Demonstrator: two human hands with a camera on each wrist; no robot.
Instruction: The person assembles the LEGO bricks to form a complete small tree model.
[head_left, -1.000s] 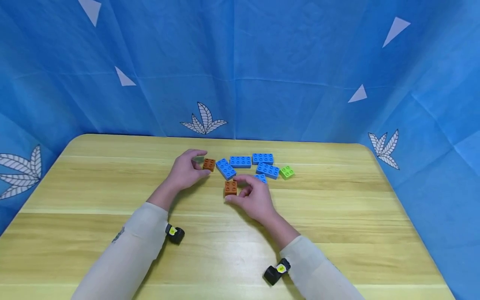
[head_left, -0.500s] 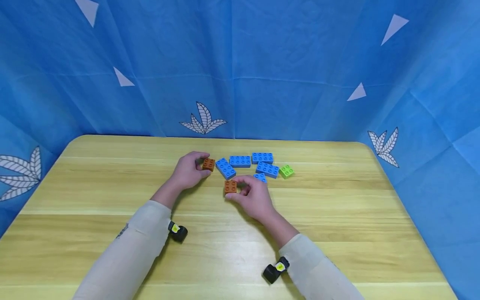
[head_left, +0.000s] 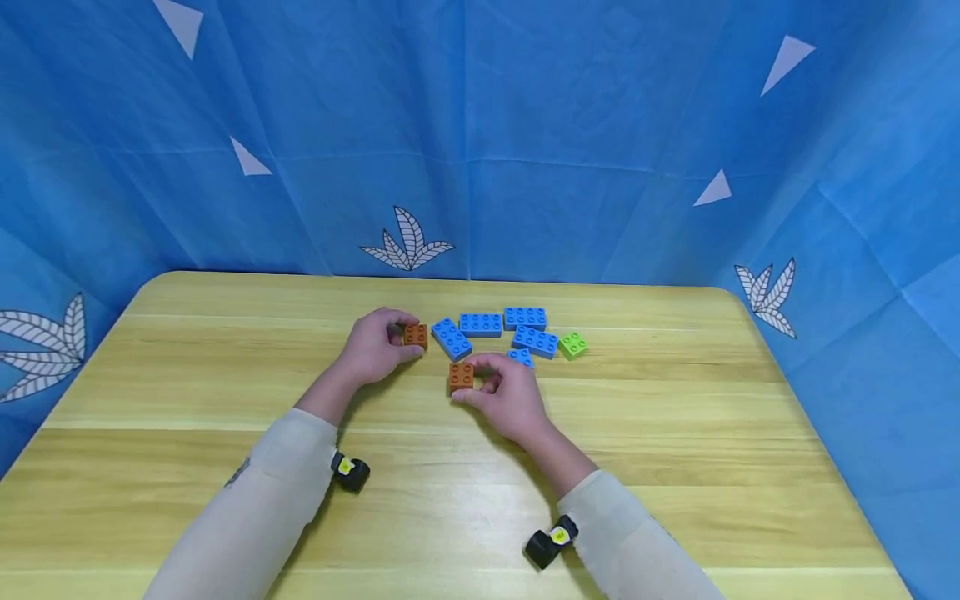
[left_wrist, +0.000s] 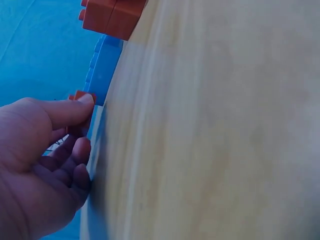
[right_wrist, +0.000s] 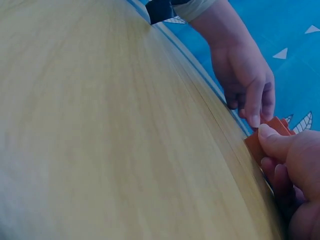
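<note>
Pinching brn brick (head_left: 461, 376), R hand (head_left: 510, 397)

Pale cream-grey on both sides, folks: the left sleeve (head_left: 258, 500) comes up on my head feed, and the right sleeve (head_left: 633, 533) matches it! Loose, softly creased cloth, ending above a bare left hand (head_left: 372, 346) and a bare right hand (head_left: 512, 400). And there's a dark marking (head_left: 237, 472) on the left one, too small for me to read! Now the gear: a stubby black unit (head_left: 356, 477) with a yellow label (head_left: 346, 467), and opposite, a rounded black pod (head_left: 540, 550) wearing its own yellow sticker (head_left: 559, 536)!
</note>
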